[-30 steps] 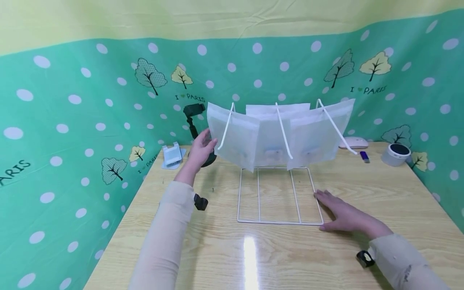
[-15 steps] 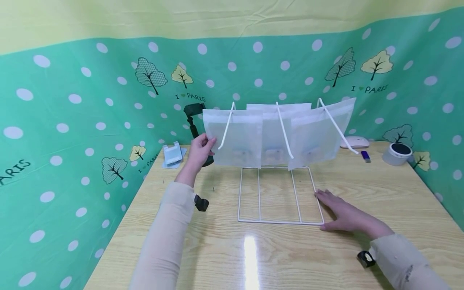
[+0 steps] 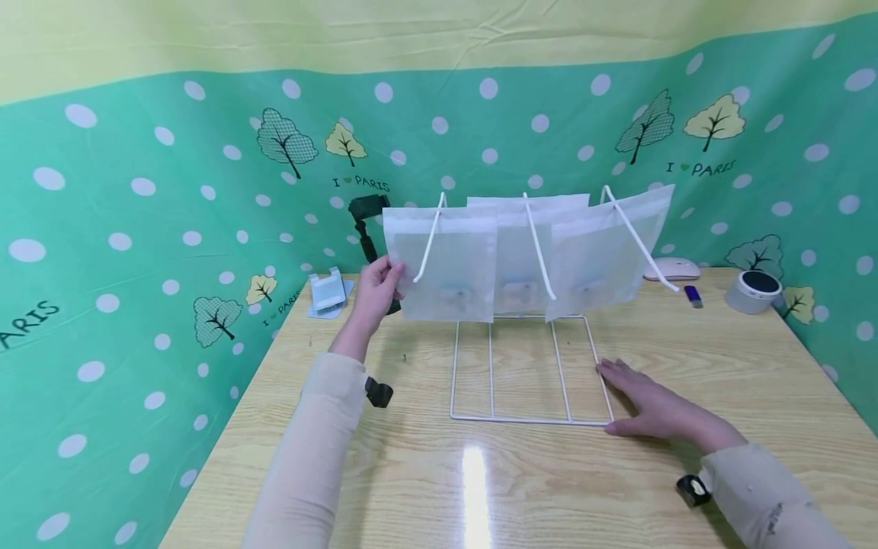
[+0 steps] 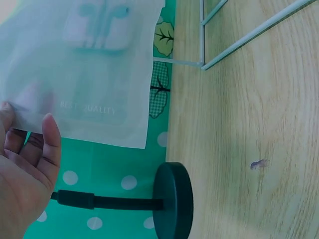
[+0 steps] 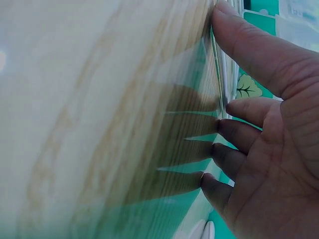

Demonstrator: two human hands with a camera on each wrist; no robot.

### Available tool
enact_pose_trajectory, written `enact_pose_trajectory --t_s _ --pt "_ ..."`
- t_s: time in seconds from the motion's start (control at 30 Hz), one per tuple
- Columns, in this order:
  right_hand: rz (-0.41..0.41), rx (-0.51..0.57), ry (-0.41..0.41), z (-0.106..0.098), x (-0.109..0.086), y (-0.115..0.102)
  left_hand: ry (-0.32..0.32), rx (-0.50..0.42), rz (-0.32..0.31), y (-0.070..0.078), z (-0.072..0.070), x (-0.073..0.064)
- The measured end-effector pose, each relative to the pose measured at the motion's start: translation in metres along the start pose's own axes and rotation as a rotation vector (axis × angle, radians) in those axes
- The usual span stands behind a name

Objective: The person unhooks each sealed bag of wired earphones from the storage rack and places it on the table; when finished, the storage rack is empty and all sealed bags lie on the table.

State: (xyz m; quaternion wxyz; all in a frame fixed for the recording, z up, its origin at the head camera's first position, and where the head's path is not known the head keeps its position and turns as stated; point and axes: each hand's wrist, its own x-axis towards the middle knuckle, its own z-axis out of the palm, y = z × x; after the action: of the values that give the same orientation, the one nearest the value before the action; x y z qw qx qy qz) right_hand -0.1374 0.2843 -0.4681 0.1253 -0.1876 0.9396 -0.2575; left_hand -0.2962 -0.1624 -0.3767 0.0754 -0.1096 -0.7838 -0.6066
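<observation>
**Left hand (image 3: 376, 290) pinches a translucent, frosted white plastic bag (image 3: 459, 252) hanging from a white metal wire rack (image 3: 528, 421)**

The left thumb and fingers are closed together on the bag's edge. Inside, up from those fingers in the left wrist view, sit white earphones in a clear case (image 4: 102, 25); in the head view, the contents are only a faint shape low in the bag. Pale lettering (image 4: 87, 107), "BEST QUALITY", shows only in the left wrist view, close by the fingertips.

Right of the left fingers hang two more frosted bags, a middle one (image 3: 511, 252) and a right one (image 3: 586, 255), each with a blurred item inside.

The right hand (image 3: 645, 404) has its fingers spread and holds nothing; its fingertips rest at the right rail of the rack's base, though firm contact with the wire is hard to judge.

Behind the left hand, a black stand with a round base (image 4: 174, 201) is partly covered in the head view. Beyond the right fingers lie a pale computer mouse (image 3: 674, 268), a small dark-blue stick (image 3: 693, 296) and a white cylinder with a black top (image 3: 748, 297).
</observation>
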Motion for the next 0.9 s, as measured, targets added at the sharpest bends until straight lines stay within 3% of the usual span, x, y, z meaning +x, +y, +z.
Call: enact_pose_trajectory --t_s 0.5,0.9 --pt "-0.006 -0.005 0.017 0.001 0.0 0.0 0.035 -0.001 0.016 0.004 -0.001 -0.018" --pt "0.005 -0.01 0.021 0.002 0.0 0.0 0.036 -0.02 0.064 0.008 -0.006 -0.043"
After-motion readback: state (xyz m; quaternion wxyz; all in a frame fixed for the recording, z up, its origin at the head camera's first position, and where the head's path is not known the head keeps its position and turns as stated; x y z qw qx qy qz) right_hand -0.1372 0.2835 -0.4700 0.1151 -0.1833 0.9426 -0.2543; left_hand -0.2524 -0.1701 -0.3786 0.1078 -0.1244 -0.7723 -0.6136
